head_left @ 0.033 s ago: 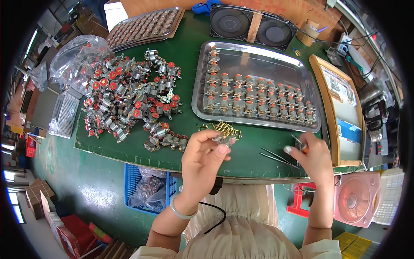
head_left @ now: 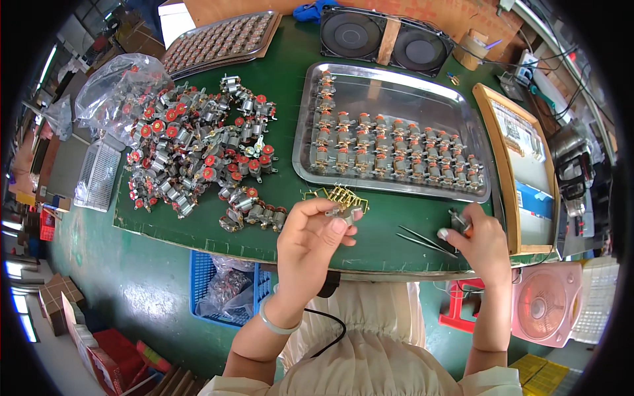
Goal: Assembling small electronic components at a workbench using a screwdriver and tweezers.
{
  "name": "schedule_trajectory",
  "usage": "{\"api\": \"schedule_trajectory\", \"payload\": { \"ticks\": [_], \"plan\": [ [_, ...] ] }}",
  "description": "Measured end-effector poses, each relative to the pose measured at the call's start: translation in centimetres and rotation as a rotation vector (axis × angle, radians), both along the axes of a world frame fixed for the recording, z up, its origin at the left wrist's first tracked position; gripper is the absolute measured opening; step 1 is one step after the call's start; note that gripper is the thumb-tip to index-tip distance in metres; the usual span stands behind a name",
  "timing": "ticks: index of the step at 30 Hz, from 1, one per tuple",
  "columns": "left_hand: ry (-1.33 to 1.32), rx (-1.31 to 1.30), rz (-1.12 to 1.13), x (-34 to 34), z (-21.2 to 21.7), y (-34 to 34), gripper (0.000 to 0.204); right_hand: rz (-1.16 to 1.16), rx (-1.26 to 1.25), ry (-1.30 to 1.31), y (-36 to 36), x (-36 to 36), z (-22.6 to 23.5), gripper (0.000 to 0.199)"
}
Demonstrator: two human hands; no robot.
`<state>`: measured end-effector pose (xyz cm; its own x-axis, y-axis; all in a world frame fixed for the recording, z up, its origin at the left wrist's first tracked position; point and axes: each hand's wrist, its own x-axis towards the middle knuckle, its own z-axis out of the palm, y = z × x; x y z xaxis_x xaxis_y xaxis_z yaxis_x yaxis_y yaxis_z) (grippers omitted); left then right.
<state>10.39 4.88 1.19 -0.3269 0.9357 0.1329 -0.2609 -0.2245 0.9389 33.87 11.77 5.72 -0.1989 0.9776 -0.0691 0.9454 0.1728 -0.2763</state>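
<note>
My left hand (head_left: 317,232) pinches a small grey metal part (head_left: 345,215) between thumb and fingers, above the green table's near edge. Just beyond the fingertips lies a cluster of brass frames (head_left: 350,197). To the right, my right hand (head_left: 480,241) is closed around a small tool with a grey metal end (head_left: 456,216) and an orange part; the fingers hide much of it, so its kind is unclear. Tweezers (head_left: 426,241) lie on the table beside that hand. A metal tray (head_left: 389,89) behind holds rows of small motor-like parts (head_left: 380,145) with orange-red tops.
A heap of loose red-capped motor-like parts (head_left: 185,148) covers the left of the table, with a plastic bag (head_left: 119,89) behind it. Another filled tray (head_left: 221,46) stands at the back left. Fans (head_left: 353,33) and a wood-framed board (head_left: 492,115) border the work area.
The grey end of the tool in my right hand has turned slightly. My left hand still pinches the metal part, almost in the same place.
</note>
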Motion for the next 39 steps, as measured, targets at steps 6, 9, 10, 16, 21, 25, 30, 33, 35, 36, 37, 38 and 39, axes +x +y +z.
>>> {"api": "schedule_trajectory", "payload": {
  "ticks": [6,9,10,16,21,25,30,33,35,36,37,38,39],
  "plan": [
    [-0.316,-0.093,-0.178,0.4,-0.2,0.5,0.018,0.047,0.135,0.135,-0.3,2.1,-1.9,0.030],
    [-0.003,0.081,-0.080,1.4,-0.8,0.5,0.016,0.086,0.253,0.274,-0.5,1.0,-1.3,0.027],
    [0.290,0.183,0.014,1.3,-0.9,0.4,0.016,0.107,0.312,0.411,-0.7,-0.1,-0.9,0.026],
    [0.782,0.375,0.087,2.7,0.3,0.1,0.018,0.545,0.118,0.850,-1.3,-4.9,-0.5,0.037],
    [0.755,0.358,0.063,2.7,0.2,0.2,0.017,0.593,0.081,0.889,-1.3,-4.9,-1.1,0.036],
    [0.733,0.350,0.035,2.7,-0.1,0.5,0.016,0.608,0.114,0.872,-1.3,-4.8,-1.1,0.037],
    [0.413,0.216,-0.065,3.3,-0.9,0.6,0.014,0.519,0.168,0.798,-1.4,-4.2,-0.7,0.038],
    [0.172,0.129,-0.121,3.0,-1.0,0.6,0.013,0.361,0.174,0.760,-0.9,-2.8,-0.3,0.039],
    [0.103,0.107,-0.169,3.2,-1.1,0.8,0.012,0.451,0.214,0.726,-0.8,-3.2,0.5,0.036],
    [0.156,0.107,-0.210,3.3,-1.1,0.9,0.012,0.445,0.213,0.724,-0.6,-3.3,0.6,0.036],
    [0.210,0.107,-0.252,3.3,-1.0,0.9,0.012,0.526,0.147,0.712,-0.5,-3.5,0.7,0.034],
    [0.210,0.106,-0.259,3.2,-1.0,0.9,0.012,0.606,0.079,0.699,-0.3,-3.5,0.8,0.031],
    [0.207,0.102,-0.286,3.0,-1.0,1.0,0.012,0.600,0.079,0.700,0.0,-3.4,0.9,0.031]
  ]
}}
